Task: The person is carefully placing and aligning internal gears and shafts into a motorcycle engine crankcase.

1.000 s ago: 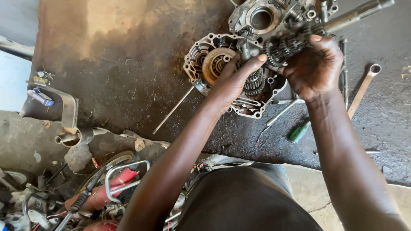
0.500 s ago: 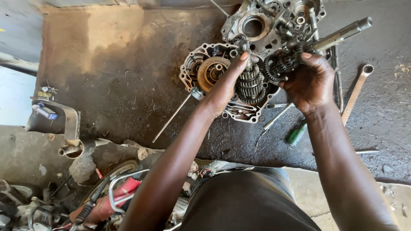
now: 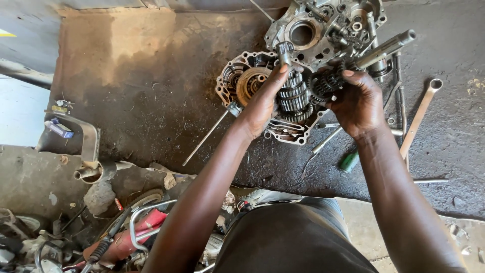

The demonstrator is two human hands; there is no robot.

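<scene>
An opened engine case half (image 3: 245, 81) lies on the oily concrete floor, with a second case half (image 3: 308, 33) just beyond it. My left hand (image 3: 262, 103) grips a gear shaft (image 3: 293, 93) stacked with several gears, held upright over the case. My right hand (image 3: 356, 103) is closed on a second gear shaft (image 3: 384, 48), whose long steel end points up and to the right. The two gear clusters mesh between my hands.
A ring spanner (image 3: 422, 114) and a green-handled screwdriver (image 3: 348, 161) lie right of the case. A thin rod (image 3: 204, 139) sticks out to its left. A bent metal bracket (image 3: 88, 139) and motorcycle parts with a red piece (image 3: 134, 235) lie at lower left.
Both hands have stayed on the two gear shafts while the view shifted; the shafts now sit a little lower and closer over the case half.
</scene>
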